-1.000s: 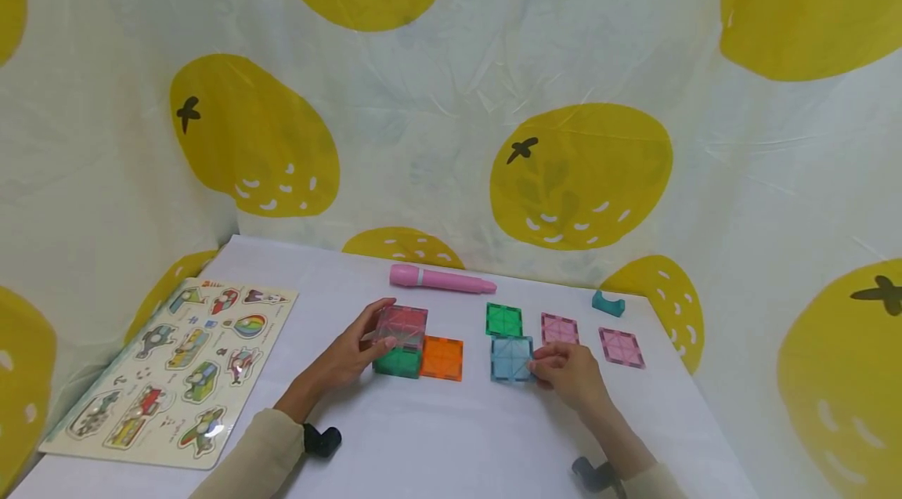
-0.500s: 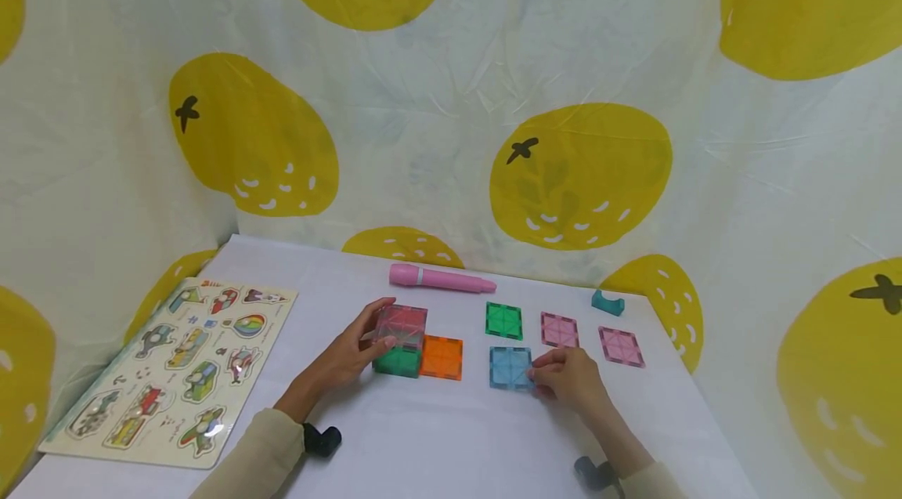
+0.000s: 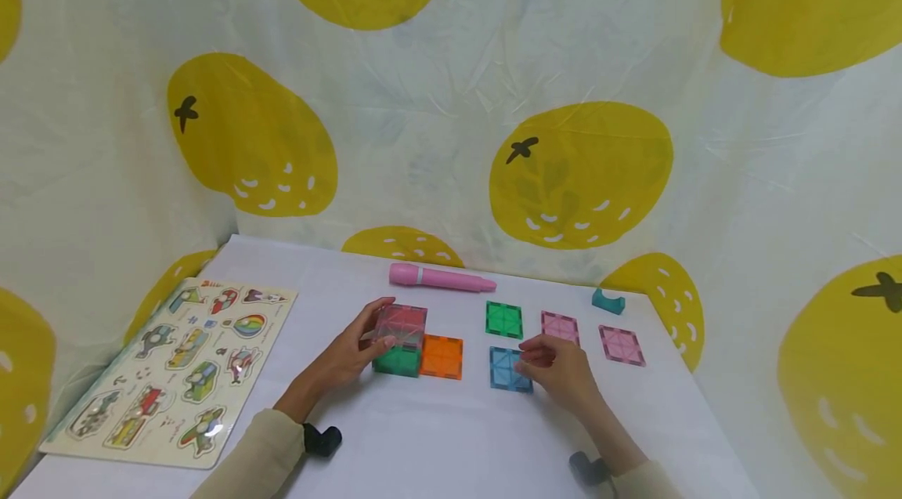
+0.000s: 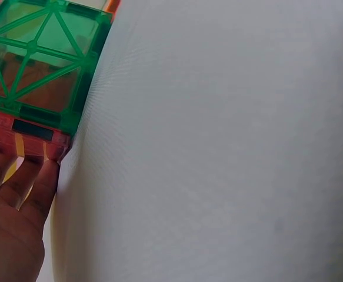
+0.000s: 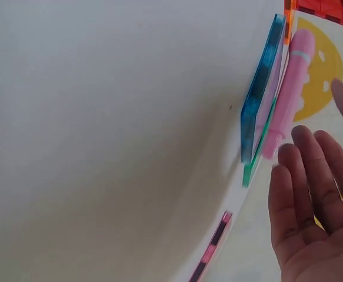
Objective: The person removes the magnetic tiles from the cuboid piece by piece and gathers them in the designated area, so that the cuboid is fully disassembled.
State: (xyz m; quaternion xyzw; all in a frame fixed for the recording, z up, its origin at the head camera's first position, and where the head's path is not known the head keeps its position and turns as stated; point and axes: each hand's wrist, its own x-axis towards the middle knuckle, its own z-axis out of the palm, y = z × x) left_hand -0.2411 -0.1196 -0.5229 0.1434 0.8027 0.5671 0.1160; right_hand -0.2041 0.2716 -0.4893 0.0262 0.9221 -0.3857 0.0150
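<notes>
In the head view, my left hand [image 3: 352, 342] holds a small box of see-through magnetic tiles, its thumb at the front and its fingers round the left and back. The box has a red tile [image 3: 407, 319] on top and a green tile [image 4: 33, 53] facing the left wrist camera. An orange tile [image 3: 442, 358] adjoins it at the right. My right hand [image 3: 564, 374] hovers over the right edge of a blue tile [image 3: 506, 370] lying on the table. In the right wrist view its fingers are spread, apart from the blue tile, and hold nothing.
Behind the blue tile lie a green tile [image 3: 503, 320] and two pink tiles, one [image 3: 622, 345] farther right. A pink pen-shaped stick [image 3: 444, 278] and a teal arched piece [image 3: 607, 302] are near the back edge. A picture puzzle board [image 3: 172, 374] covers the table's left side.
The blue tile has come toward the table's front, away from the green tile, and now lies there. My right hand has let go of it and lifted slightly. The left hand stays put.
</notes>
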